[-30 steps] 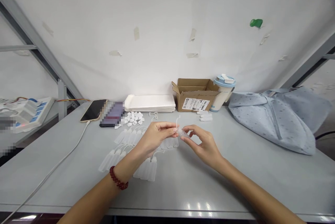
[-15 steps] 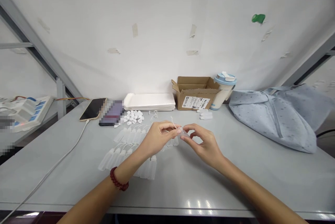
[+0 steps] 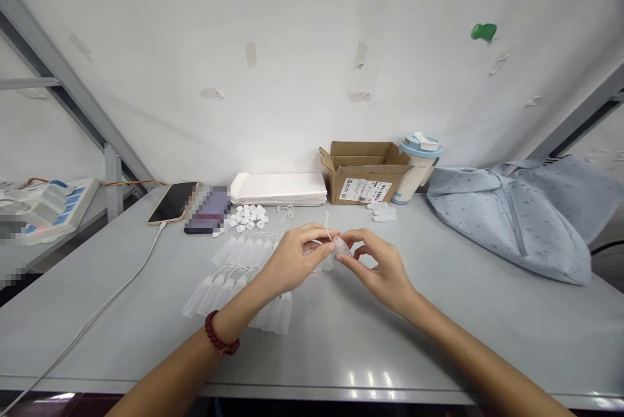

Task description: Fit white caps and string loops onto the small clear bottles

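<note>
A small translucent bottle point(image 3: 343, 248) is held in front of the cardboard box point(image 3: 361, 178), toward the person. The right hand point(image 3: 385, 264) grips its body between thumb and fingers, apparently to steady it, leaving the mouth uncovered; the left hand point(image 3: 295, 258) has its fingers pinched together at that mouth, where a thin white cord point(image 3: 327, 225) sticks up. Left of the box and nearer the person, similar bottles point(image 3: 208, 295) lie in rows on the table point(image 3: 390, 358), perhaps so each stays easy to reach. Also left of the box are a heap of white caps point(image 3: 250, 215) and, right beside it, a white stack point(image 3: 277, 188). To the box's right stand a lidded cup point(image 3: 413, 170) and, farther out, a patterned cloth point(image 3: 502, 225).
</note>
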`<action>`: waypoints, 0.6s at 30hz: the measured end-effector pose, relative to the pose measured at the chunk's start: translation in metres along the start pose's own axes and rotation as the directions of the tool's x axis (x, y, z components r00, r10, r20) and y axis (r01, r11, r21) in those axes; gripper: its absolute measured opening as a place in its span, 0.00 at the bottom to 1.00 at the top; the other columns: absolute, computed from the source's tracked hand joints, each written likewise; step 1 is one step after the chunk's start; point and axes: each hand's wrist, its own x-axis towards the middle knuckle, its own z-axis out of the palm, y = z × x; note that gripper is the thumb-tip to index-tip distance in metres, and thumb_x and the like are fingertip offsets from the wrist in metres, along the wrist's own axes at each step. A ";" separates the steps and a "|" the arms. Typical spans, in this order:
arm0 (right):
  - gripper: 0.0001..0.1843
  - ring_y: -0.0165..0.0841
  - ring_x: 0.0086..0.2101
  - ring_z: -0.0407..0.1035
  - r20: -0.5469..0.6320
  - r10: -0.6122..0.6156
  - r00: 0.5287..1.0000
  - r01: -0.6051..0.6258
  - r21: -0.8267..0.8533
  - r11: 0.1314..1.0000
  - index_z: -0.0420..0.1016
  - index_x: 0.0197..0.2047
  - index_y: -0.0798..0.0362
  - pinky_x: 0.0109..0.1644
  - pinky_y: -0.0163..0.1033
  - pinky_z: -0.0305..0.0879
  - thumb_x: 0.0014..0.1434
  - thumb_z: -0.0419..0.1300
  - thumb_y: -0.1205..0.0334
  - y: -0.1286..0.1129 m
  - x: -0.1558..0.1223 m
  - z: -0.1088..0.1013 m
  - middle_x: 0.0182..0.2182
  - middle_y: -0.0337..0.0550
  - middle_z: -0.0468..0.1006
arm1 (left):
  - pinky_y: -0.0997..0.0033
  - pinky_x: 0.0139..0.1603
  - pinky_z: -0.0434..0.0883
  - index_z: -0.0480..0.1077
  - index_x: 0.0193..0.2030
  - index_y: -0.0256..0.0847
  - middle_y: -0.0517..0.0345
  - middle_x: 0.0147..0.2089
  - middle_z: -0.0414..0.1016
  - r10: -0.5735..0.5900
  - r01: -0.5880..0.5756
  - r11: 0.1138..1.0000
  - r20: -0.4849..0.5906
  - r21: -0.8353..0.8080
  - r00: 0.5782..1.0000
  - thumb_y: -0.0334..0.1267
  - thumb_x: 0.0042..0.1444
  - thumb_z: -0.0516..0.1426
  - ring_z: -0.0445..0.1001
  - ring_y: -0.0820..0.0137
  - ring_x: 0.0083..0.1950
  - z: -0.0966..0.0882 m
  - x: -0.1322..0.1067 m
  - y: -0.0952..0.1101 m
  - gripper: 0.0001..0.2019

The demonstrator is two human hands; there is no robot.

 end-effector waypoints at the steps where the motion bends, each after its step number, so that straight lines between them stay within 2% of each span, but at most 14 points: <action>1: 0.08 0.32 0.33 0.68 0.005 0.004 1.000 -0.004 -0.002 1.000 0.68 0.42 0.50 0.33 0.37 0.69 0.58 0.57 0.62 -0.001 0.000 0.000 0.36 0.43 0.75 | 0.67 0.48 0.69 0.74 0.43 0.39 0.52 0.44 0.74 -0.005 0.005 1.000 -0.005 -0.017 1.000 0.39 0.56 0.55 0.72 0.65 0.46 0.000 0.000 0.000 0.11; 4: 0.07 0.32 0.32 0.68 0.010 0.018 1.000 -0.018 -0.003 1.000 0.69 0.41 0.50 0.33 0.38 0.69 0.58 0.57 0.61 -0.003 0.001 -0.001 0.35 0.43 0.75 | 0.66 0.47 0.70 0.74 0.43 0.37 0.51 0.42 0.75 -0.039 0.039 0.998 -0.010 -0.046 0.999 0.40 0.54 0.57 0.73 0.64 0.45 0.001 -0.001 0.000 0.12; 9: 0.06 0.32 0.32 0.68 0.008 0.026 1.000 -0.026 0.025 0.999 0.69 0.39 0.50 0.30 0.37 0.69 0.57 0.59 0.60 -0.005 0.001 0.000 0.32 0.42 0.74 | 0.69 0.45 0.70 0.74 0.36 0.38 0.55 0.38 0.76 -0.050 0.050 0.998 -0.007 -0.040 0.999 0.39 0.54 0.57 0.73 0.66 0.41 0.002 -0.001 0.000 0.08; 18: 0.08 0.32 0.34 0.73 0.024 0.098 0.995 -0.100 0.099 0.990 0.70 0.42 0.51 0.34 0.36 0.72 0.58 0.57 0.62 -0.008 0.001 0.000 0.38 0.43 0.77 | 0.66 0.48 0.69 0.73 0.39 0.37 0.52 0.41 0.75 -0.045 0.046 0.991 0.010 -0.122 0.999 0.40 0.54 0.57 0.73 0.64 0.45 0.000 0.001 -0.002 0.10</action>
